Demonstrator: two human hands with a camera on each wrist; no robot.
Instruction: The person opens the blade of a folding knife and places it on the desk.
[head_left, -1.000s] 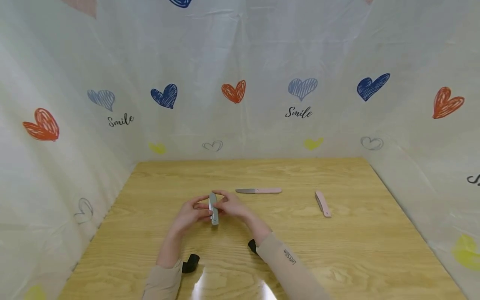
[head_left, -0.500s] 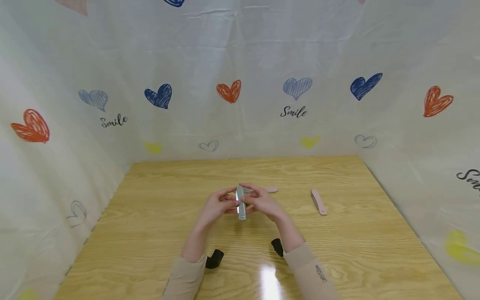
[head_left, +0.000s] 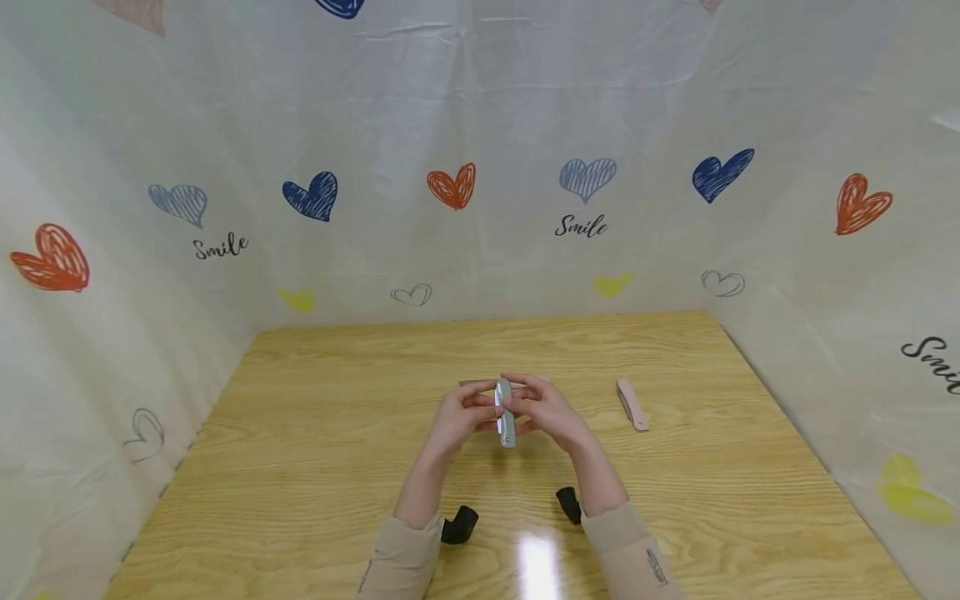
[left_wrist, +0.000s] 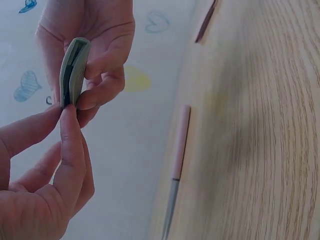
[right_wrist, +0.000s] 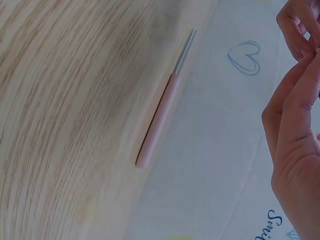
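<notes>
Left hand and right hand, fingers closed, pinch the grey knife (apparently not yet unfolded) above the desk. At 12 o'clock: opened pink knife, already unfolded. At 3 o'clock: folded pink knife, untouched.

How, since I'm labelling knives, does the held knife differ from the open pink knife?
The held knife is grey-green; the open knife is pink-handled. The left hand and right hand pinch the held knife, while the open knife lies on the table. The open knife's blade extends straight out; the held knife's does not.
</notes>
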